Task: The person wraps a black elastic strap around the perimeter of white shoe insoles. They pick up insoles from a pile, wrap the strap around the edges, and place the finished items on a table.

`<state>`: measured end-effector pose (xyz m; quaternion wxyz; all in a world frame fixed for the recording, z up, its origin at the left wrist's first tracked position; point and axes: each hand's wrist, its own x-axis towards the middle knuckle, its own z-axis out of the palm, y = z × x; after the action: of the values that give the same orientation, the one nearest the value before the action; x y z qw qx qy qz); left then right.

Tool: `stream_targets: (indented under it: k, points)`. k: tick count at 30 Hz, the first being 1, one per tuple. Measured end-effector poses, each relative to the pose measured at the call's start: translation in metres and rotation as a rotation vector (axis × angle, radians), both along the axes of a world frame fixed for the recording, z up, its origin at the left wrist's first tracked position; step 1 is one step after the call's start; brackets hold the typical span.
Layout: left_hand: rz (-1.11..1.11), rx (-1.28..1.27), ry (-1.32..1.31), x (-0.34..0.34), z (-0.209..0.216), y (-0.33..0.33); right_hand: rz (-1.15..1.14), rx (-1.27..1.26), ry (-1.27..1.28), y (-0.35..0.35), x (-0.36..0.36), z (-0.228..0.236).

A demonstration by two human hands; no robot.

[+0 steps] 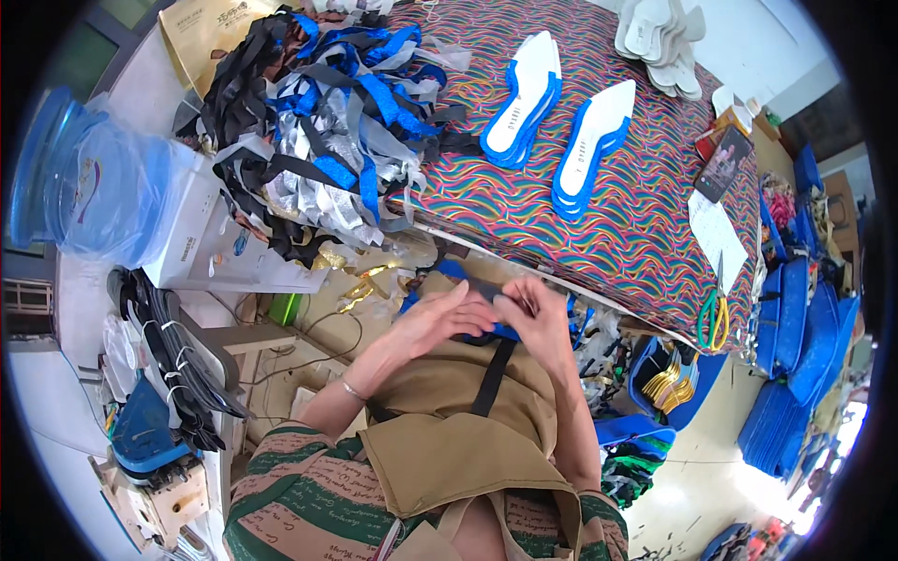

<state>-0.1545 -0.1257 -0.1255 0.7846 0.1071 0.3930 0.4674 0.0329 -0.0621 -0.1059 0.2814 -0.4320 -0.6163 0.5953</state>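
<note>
Over my apron-covered lap point(449, 374), just below the table's near edge, my two hands come together. My left hand point(441, 320) has its fingers stretched toward the right, with the thumb apart. Beside it, my right hand point(537, 316) is closed in a pinch, and what sits in its fingertips is too small or hidden to make out. Some dark grey and blue material shows behind and under the fingers. On the patterned table ahead lie two stacks of white shoe insoles with blue edges, a left stack point(526, 98) and a right stack point(593, 140).
A tangled heap of blue, black and silver strips point(327, 122) covers the table's left part. Scissors point(713, 320), a paper point(718, 232) and a phone point(726, 163) lie at the right. Gold pieces point(668, 385) rest in a blue bin. A blue plastic container point(103, 182) stands left.
</note>
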Motion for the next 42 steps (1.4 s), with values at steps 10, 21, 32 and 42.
stream_targets:
  k: [10,21,32,42]
  points:
    - [0.792,0.234,-0.353,-0.092,-0.007,0.014,-0.567,0.188,0.177,-0.066,0.18,0.059]
    - [-0.467,0.15,-0.208,0.065,0.054,0.022,-0.534,0.033,0.109,-0.065,0.092,0.108]
    - [-0.03,0.426,-0.271,0.104,0.119,0.099,-0.599,-0.171,0.178,-0.108,0.135,0.09]
    - [-0.478,0.18,-0.108,0.133,0.092,0.084,-0.577,-0.157,0.273,-0.078,0.11,0.091]
